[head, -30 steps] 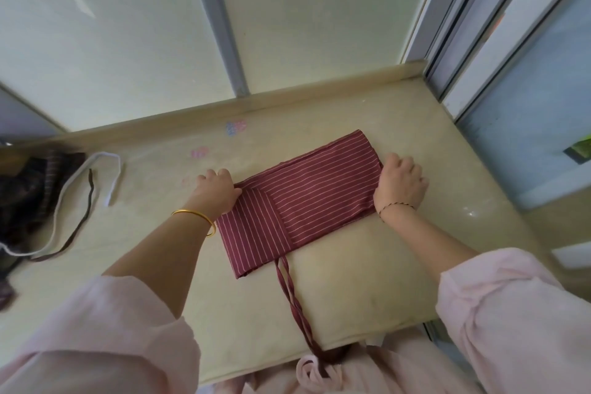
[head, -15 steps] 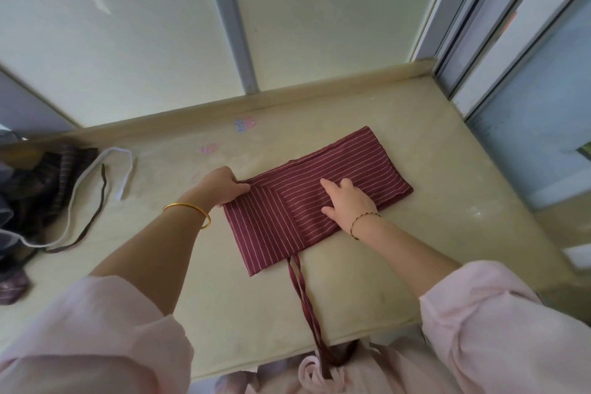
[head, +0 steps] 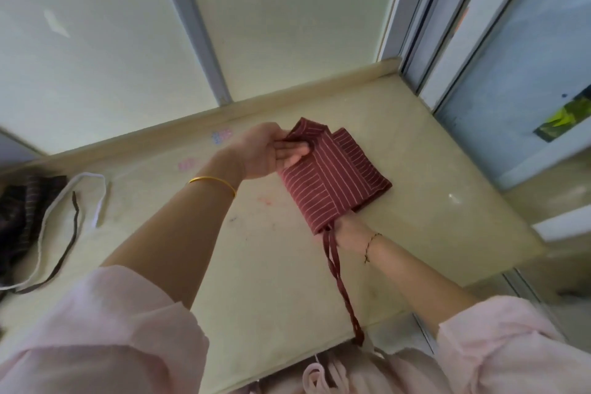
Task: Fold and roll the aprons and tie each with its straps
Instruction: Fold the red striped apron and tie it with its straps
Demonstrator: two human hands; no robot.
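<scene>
Left hand (head: 265, 150) pinches the lifted far fold of the red striped apron (head: 339, 182); right hand (head: 347, 227) lies mostly hidden under its near edge, and I cannot tell how its fingers lie.

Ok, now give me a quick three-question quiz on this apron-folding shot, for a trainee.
1. Multiple choice: where does the left hand pinch the apron? A far corner; B near edge; C nowhere.
2. Fill in: the straps trail over the table's ____ edge.
3. True or false: the straps are already tied round the apron.

Key: 1 A. 2 near. 3 false, they hang loose.
</scene>
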